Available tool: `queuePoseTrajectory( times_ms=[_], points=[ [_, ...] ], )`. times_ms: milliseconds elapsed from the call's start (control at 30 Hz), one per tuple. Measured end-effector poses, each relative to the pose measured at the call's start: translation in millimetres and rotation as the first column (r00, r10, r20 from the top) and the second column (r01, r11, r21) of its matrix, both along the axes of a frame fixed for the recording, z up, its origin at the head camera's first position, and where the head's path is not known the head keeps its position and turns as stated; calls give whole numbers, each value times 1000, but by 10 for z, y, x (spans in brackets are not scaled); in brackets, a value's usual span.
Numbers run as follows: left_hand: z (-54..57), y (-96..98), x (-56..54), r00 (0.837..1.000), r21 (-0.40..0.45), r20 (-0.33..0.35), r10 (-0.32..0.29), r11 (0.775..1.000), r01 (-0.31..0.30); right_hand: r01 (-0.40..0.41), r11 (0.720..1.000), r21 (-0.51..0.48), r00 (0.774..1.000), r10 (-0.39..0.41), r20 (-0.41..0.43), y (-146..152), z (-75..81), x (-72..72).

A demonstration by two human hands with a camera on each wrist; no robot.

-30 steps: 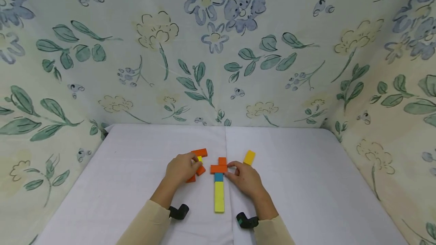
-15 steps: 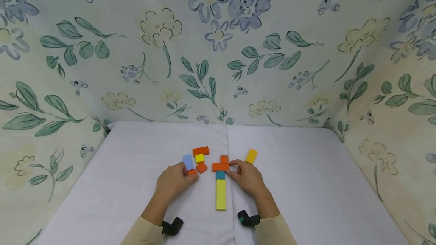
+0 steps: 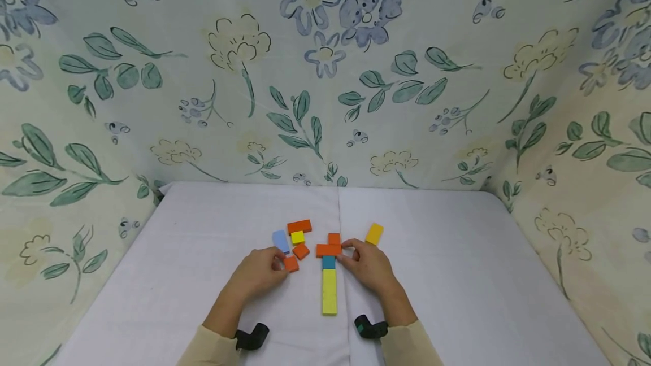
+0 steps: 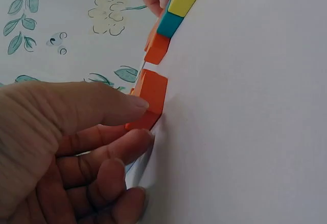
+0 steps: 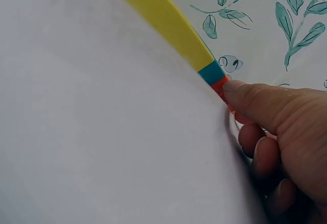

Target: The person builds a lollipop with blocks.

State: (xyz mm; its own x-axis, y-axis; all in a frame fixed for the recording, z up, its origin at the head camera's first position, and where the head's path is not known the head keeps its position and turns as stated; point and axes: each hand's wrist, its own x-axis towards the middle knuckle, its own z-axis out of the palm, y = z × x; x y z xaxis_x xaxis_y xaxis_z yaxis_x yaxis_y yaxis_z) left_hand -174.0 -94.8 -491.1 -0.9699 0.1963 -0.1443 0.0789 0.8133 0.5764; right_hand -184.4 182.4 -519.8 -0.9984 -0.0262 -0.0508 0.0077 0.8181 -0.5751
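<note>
Left hand (image 3: 255, 273): fingers pinching orange block (image 3: 291, 264), now drawn free of blue block (image 3: 280, 241). Right hand (image 3: 371, 267): fingers pinching orange bar (image 3: 327, 251).

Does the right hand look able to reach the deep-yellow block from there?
Probably yes: the deep-yellow block lies just beyond the right hand, with no other block between. The hand holds the crosswise orange block, so would likely let go first.
</note>
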Motion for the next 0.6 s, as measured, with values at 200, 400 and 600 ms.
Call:
queuePoseTrajectory(
  times_ms=[200,400,600],
  points=[
    [-44,-79,-39,998,59,-19,-67,996,68,5,1000,-1,1000,-5,1,-4,-2,2],
    [-75,-76,-50,998,76,-7,-66,995,67,5,1000,-1,1000,-5,-3,-5,0,1],
    [-98,-56,-47,996,97,-19,-87,991,89,4,1000,3,1000,-4,0,-7,19,9]
  ],
)
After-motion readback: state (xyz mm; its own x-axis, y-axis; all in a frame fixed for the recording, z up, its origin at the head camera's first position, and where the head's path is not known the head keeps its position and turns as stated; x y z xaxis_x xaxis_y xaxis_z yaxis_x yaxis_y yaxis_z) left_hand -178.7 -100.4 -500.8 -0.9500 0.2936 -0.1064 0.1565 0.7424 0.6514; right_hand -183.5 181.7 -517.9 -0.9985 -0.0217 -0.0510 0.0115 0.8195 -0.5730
